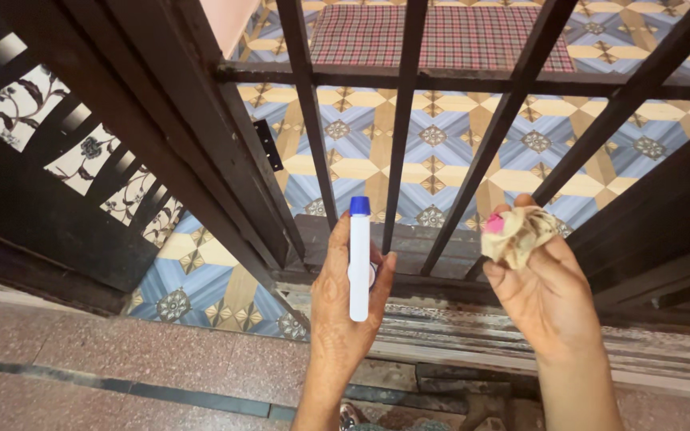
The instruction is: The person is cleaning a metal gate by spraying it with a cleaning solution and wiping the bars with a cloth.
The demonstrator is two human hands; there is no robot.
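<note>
My left hand [343, 307] holds a slim white tube with a blue cap [358, 259] upright, just in front of a dark metal barred gate [403, 120]. My right hand [541, 291] is raised beside it and grips a crumpled beige cloth [518, 234] with a pink patch, bunched between fingers and thumb. Both hands are close to the gate's lower bars, a hand's width apart from each other. The cloth nearly touches one slanted bar.
Beyond the bars lies a patterned blue and yellow tiled floor [441, 144] with a checked mat [441, 36] at the top. A stone threshold [441, 339] runs under my hands. A second dark gate leaf [57, 199] stands at left over reddish flooring [81, 359].
</note>
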